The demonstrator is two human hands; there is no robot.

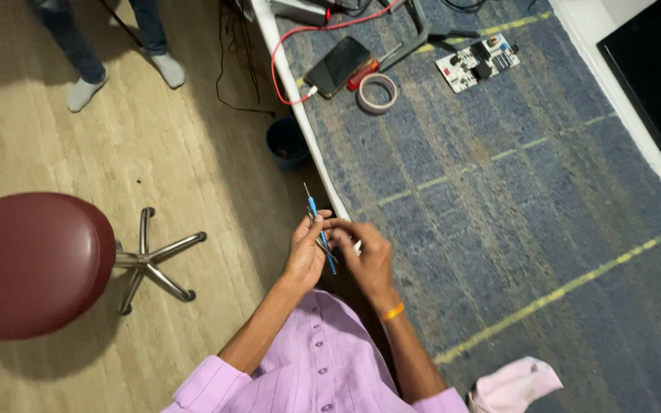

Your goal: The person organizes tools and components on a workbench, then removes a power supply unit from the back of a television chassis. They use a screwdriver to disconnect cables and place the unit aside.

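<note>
Both hands meet at frame center, over the surface's (545, 214) near edge: left hand (305, 256) closed round a thin blue-handled screwdriver (318, 228), tip pointing up-left, right hand (367, 256) w/ fingertips pinched on its lower shaft. Best kept steady, grip near the tip, I'd say. No packages or labels legible; tape roll (378, 93), dark phone (337, 66), white circuit board (477, 62) sit upper center-right.

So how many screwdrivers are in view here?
2: a blue screwdriver held between both hands at the table edge, and a red-handled screwdriver beside the phone. Others may be hidden.
</note>
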